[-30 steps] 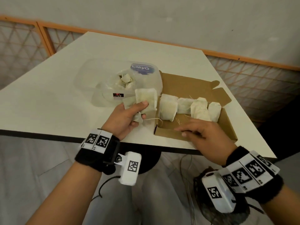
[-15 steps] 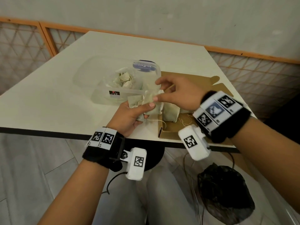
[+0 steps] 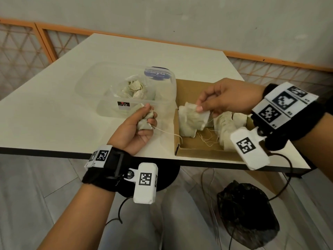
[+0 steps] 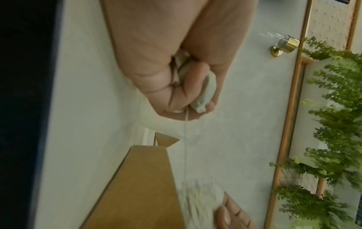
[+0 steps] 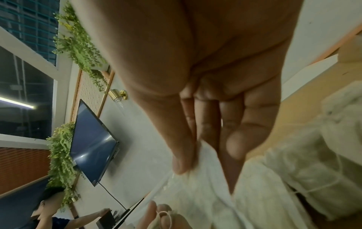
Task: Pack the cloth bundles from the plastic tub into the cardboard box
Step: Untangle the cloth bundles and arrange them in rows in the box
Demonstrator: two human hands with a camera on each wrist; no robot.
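Observation:
My left hand grips a crumpled cloth bundle in front of the clear plastic tub; a string trails from it toward the box. The left wrist view shows the same bundle squeezed in the fist. My right hand pinches another pale bundle by its top, over the left end of the open cardboard box. In the right wrist view, thumb and fingers pinch that cloth. Several bundles stand in a row in the box. More bundles lie in the tub.
Box and tub sit near the front edge of a white table. A black bag lies on the floor below the box. An orange lattice railing runs behind the table. The right wrist view shows another person in the background.
My right hand reached across to my left hand, took one bundle from it and carried it right, over the box. My left hand keeps the other bundle.

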